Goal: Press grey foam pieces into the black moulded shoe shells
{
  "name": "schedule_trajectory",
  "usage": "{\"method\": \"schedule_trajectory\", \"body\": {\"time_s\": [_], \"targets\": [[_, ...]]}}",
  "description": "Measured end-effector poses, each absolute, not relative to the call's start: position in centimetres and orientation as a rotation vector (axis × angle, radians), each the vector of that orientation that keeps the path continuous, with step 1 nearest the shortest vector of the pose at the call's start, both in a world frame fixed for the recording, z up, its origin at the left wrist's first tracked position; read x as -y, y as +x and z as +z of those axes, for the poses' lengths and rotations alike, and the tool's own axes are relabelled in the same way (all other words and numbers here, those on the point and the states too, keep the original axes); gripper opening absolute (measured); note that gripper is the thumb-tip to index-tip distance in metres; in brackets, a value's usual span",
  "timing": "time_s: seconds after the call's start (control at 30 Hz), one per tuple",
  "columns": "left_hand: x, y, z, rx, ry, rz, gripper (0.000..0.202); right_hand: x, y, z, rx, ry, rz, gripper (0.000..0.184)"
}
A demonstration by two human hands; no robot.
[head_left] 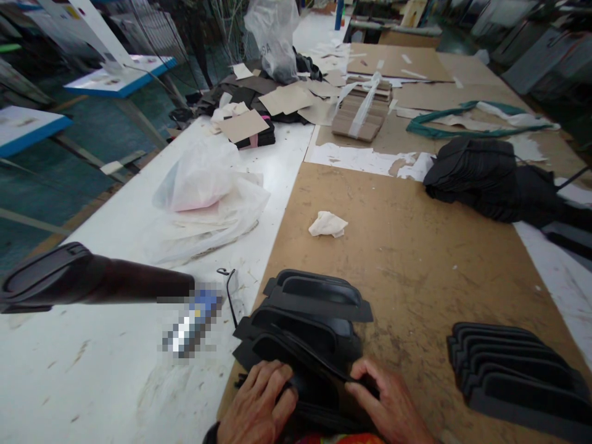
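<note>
Head view: the left hand [256, 401] and right hand [386, 394] curl their fingers around a black moulded stack [305, 327]; a second fanned stack [513, 370] lies right on the counter [416, 259].

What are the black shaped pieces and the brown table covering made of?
The black shaped pieces look like moulded rubber or foam: matt, with soft rounded edges, hard to tell which. The brown table covering looks like hardboard or thick card: matt, scuffed, stained.

My left hand [256, 401] lies palm down at the bottom of my view, fingers slightly spread. My right hand [383, 394] faces it, a little apart, fingers curled inward.
</note>
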State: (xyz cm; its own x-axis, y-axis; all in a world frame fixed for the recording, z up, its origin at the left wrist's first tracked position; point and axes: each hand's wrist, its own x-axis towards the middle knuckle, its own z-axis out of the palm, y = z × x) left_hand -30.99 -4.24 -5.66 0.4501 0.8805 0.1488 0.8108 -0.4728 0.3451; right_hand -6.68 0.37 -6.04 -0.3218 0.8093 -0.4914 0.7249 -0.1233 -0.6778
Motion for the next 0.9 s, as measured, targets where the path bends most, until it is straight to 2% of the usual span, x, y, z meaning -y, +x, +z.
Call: {"method": "schedule_trajectory", "body": {"time_s": [0.1, 0.2, 0.27, 0.4, 0.5, 0.7, 0.8, 0.9], "targets": [[4.2, -30.6, -5.4, -1.466, 2.609, 0.559, 0.016, 0.3, -6.8, -5.9, 2.081, -1.584, 1.742, 0.004], [4.8, -30.7, -5.6, -1.379, 2.622, 0.494, 0.018, 0.2, -7.1, -5.6, 2.009, -1.468, 2.043, 0.006], [5.4, -30.9, -5.8, -1.303, 2.583, 0.401, 0.022, -0.2, -7.5, -5.7, 1.937, -1.511, 2.063, 0.007], [6.5, -31.4, -5.7, -1.239, 2.531, 0.289, 0.024, -0.9, -9.1, -6.3, 2.096, -1.739, 1.571, 0.010], [6.7, -31.6, -5.4, -1.219, 2.527, 0.297, 0.024, -0.5, -10.6, -7.0, 2.443, -1.688, 1.237, 0.007], [7.5, -32.0, -5.1, -1.229, 2.454, 0.291, 0.026, 1.6, -12.5, -9.2, 2.811, -1.499, 0.617, 0.035], [8.0, -32.3, -5.4, -1.286, 2.438, 0.281, 0.020, 2.2, -13.1, -10.3, 2.833, -1.473, 0.501, 0.045], [8.3, -32.5, -5.6, -1.337, 2.429, 0.318, 0.019, 2.3, -13.6, -10.4, 2.805, -1.517, 0.607, 0.043]]}}
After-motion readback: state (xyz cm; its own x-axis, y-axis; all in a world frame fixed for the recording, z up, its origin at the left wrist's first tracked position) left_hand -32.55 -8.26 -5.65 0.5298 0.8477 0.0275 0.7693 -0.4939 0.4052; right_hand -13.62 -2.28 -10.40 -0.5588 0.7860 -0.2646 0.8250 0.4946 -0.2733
